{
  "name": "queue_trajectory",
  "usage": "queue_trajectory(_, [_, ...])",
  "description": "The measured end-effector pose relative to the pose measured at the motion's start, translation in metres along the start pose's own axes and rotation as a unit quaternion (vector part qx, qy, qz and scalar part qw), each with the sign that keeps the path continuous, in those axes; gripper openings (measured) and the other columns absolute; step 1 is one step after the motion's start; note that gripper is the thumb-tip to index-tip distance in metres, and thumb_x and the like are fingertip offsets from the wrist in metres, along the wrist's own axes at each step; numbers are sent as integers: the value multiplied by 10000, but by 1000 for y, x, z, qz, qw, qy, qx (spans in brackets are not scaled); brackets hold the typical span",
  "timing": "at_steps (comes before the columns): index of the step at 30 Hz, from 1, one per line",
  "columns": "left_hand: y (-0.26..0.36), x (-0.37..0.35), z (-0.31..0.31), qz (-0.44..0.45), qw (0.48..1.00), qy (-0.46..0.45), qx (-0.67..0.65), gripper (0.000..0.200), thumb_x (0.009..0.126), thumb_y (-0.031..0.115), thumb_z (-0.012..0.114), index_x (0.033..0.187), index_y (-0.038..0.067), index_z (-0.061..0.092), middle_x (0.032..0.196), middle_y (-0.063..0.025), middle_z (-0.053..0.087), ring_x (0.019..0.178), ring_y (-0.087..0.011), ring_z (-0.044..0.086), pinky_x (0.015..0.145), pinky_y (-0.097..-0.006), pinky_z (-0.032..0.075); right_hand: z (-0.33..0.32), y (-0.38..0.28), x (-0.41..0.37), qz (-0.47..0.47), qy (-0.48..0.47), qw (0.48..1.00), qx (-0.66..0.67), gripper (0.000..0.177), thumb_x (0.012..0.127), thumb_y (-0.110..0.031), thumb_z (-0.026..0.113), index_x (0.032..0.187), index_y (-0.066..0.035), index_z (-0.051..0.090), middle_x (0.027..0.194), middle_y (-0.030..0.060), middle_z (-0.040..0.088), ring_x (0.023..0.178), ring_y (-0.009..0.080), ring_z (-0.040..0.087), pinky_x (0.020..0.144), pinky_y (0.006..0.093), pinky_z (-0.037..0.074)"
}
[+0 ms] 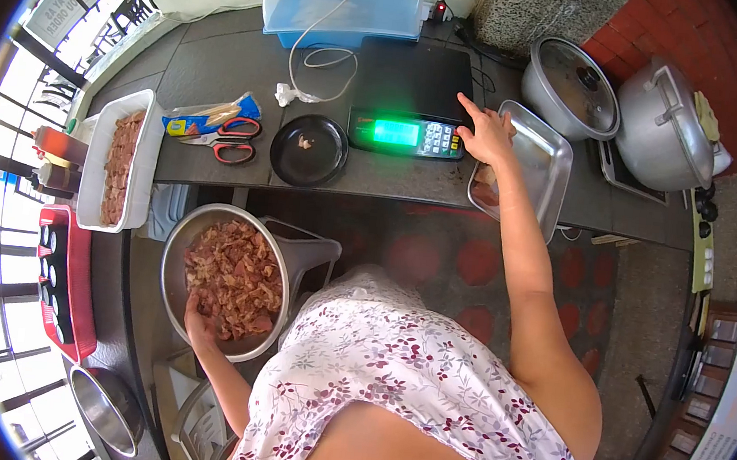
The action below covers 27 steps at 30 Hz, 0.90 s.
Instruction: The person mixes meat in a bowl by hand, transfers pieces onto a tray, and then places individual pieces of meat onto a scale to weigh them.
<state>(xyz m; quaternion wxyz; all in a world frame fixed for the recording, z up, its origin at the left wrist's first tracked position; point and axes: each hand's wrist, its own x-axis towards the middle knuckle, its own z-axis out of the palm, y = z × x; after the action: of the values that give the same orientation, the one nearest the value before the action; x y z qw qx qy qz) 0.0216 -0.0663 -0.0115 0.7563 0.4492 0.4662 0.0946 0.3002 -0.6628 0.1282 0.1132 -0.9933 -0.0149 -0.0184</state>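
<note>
My right hand [486,138] is at the right end of a digital scale [414,79] with a lit green display. Its index finger is stretched out over the black platform, and the thumb is at the keypad. Under my right wrist, a metal tray [546,150] holds a small piece of meat [485,188]. My left hand [200,325] reaches over the near rim of a large steel bowl [173,251], its fingers at the edge of the sliced raw meat [235,279] and partly hidden. A small black plate [308,167] with a scrap on it sits left of the scale.
Red-handled scissors [233,142] and a plastic packet [206,117] lie beside a white tub of meat [144,164]. Two large pots [568,94] stand at the back right. A charging cable [301,51] crosses the counter. An empty steel bowl [107,409] is at lower left.
</note>
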Motion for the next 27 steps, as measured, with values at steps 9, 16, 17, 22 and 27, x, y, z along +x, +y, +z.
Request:
queue_trajectory(9, [-6, 11, -7, -4, 1000, 3, -14, 326, 959, 199, 502, 1267, 94, 520, 1018, -62, 626, 803, -171, 607, 720, -336, 511, -16, -11, -7, 12, -36, 999, -13, 755, 806, -318, 677, 1459, -285, 299, 1091, 252, 620, 1123, 383, 536, 1099, 554, 195])
queue_trajectory(16, [-3, 10, -7, -16, 1000, 3, -27, 326, 954, 189, 508, 1266, 94, 522, 1020, -65, 627, 802, -162, 608, 713, -325, 522, -15, -13, -8, 30, -27, 999, 34, 755, 777, -312, 702, 1437, -296, 337, 1016, 238, 641, 1079, 384, 562, 1092, 546, 202])
queue_trajectory(17, [-3, 9, -6, -14, 1000, 0, -28, 324, 954, 190, 509, 1263, 96, 525, 1021, -63, 629, 801, -161, 608, 715, -321, 522, -14, -14, -8, 42, -25, 998, 32, 753, 771, -308, 706, 1432, -297, 345, 1007, 230, 646, 1073, 376, 568, 1087, 538, 209])
queue_trajectory(22, [0, 13, -10, -8, 1000, -6, -18, 310, 952, 185, 511, 1248, 97, 534, 1028, -58, 629, 796, -161, 605, 709, -316, 521, -9, -11, -8, 29, 4, 998, 48, 751, 760, -306, 712, 1423, -298, 361, 979, 206, 659, 1063, 352, 580, 1072, 512, 226])
queue_trajectory(27, [2, 13, -2, -3, 999, -2, -37, 294, 949, 185, 519, 1225, 88, 544, 1005, -55, 626, 792, -165, 598, 690, -322, 513, -14, -14, -7, 52, -36, 997, 35, 748, 772, -307, 706, 1430, -306, 351, 963, 195, 665, 1071, 344, 578, 1069, 521, 221])
